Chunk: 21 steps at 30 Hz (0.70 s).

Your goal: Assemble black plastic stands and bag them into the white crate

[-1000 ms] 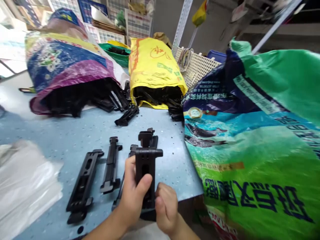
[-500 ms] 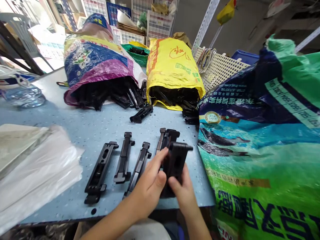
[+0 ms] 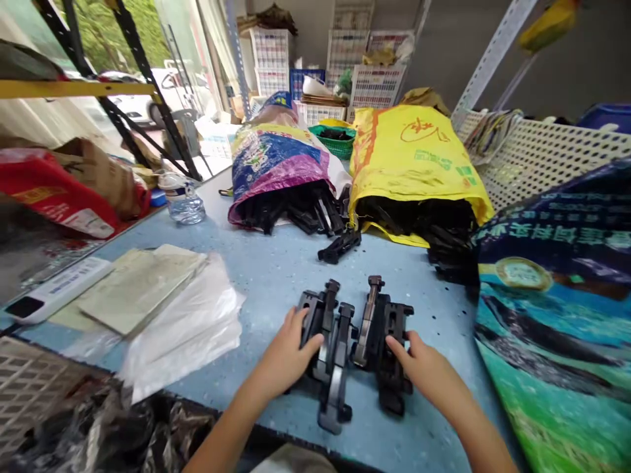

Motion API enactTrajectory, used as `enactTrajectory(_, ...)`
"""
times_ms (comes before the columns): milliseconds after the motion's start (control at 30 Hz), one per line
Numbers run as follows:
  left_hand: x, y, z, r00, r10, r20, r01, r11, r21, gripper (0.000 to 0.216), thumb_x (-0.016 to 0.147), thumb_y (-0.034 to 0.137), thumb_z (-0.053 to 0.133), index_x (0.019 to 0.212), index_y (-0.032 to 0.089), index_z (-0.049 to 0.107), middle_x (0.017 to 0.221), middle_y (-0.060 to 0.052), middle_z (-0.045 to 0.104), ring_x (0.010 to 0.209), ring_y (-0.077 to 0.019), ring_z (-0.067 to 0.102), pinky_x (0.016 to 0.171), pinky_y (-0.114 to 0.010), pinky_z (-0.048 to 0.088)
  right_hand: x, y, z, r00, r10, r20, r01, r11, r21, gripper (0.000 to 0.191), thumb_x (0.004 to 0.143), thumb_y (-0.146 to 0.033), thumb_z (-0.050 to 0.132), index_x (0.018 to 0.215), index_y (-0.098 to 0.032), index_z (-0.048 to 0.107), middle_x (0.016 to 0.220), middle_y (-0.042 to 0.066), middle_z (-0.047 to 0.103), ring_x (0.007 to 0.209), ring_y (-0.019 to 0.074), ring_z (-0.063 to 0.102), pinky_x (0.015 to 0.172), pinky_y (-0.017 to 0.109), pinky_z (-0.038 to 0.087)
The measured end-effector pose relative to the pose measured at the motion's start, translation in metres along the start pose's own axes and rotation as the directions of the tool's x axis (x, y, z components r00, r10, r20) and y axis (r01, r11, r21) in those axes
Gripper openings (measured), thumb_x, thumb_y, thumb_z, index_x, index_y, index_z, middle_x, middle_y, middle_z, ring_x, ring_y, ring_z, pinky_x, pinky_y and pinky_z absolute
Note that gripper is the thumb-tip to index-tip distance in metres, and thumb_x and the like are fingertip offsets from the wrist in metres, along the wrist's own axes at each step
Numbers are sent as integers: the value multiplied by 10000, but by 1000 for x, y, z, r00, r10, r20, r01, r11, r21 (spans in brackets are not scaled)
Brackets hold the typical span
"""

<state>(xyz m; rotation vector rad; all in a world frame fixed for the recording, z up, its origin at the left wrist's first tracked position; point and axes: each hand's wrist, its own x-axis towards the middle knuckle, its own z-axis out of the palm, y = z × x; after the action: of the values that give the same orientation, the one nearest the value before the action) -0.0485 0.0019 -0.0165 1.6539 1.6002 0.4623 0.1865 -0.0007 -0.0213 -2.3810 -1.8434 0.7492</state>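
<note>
Two groups of long black plastic pieces with T-shaped ends lie side by side near the table's front edge. Around the outer side of the left group point(image 3: 336, 368) curls my left hand point(image 3: 288, 351), thumb on top and fingers along the edge. My right hand point(image 3: 424, 361) grips the outer piece of the right group point(image 3: 393, 355), its thumb on the upper face. A narrow gap separates the groups. Farther back, one loose black piece point(image 3: 340, 246) lies before the open bags. What the pieces belong to, I cannot tell.
A purple-blue bag point(image 3: 280, 154) and a yellow bag point(image 3: 409, 157) spill black pieces onto the blue table point(image 3: 266, 289). At the right stands a green-blue sack point(image 3: 557, 315). White plastic bags point(image 3: 197, 328), a water jug point(image 3: 183, 200) and a white perforated basket point(image 3: 552, 154) are around.
The piece held upright between both hands now lies on the table. The left pieces, spread apart before, are pushed together. My hands have moved apart, and the view has swung left.
</note>
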Motion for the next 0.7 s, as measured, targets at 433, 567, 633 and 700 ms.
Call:
enactTrajectory(433, -33, -41, -10, 981, -166, -101, 126, 938, -322, 557, 733, 443, 432, 1207, 172, 322, 1087, -108, 514, 846, -186, 537, 766, -327, 412, -38, -34, 1, 724, -399, -563, 530, 844, 84, 301, 793, -380, 383, 979, -170, 494, 993, 104, 534, 945, 235, 482, 817, 393, 386)
enactTrajectory(567, -25, -25, 2, 985, -138, -100, 121, 980, -161, 623, 618, 483, 550, 1158, 195, 429, 862, -59, 608, 718, -206, 553, 657, -314, 409, -57, -85, 17, 723, -613, -319, 684, 699, 209, 256, 819, -295, 385, 1041, -192, 459, 1050, 90, 517, 923, 201, 506, 777, 348, 432)
enactTrajectory(633, -17, -26, 4, 990, -116, -82, 96, 971, -218, 440, 644, 442, 525, 1000, 185, 546, 715, -31, 618, 648, -187, 555, 598, -279, 402, -60, -93, 24, 729, -625, -279, 684, 680, 265, 257, 821, -287, 386, 1053, -199, 453, 1060, 83, 516, 933, 198, 505, 789, 345, 429)
enactTrajectory(700, -11, -35, 1, 986, -142, -90, 102, 932, -347, 314, 676, 377, 480, 890, 166, 571, 621, -9, 598, 558, -149, 537, 532, -242, 391, -62, -89, 28, 758, -591, -277, 652, 671, 353, 256, 824, -291, 389, 1062, -215, 448, 1055, 67, 521, 928, 183, 510, 790, 322, 429)
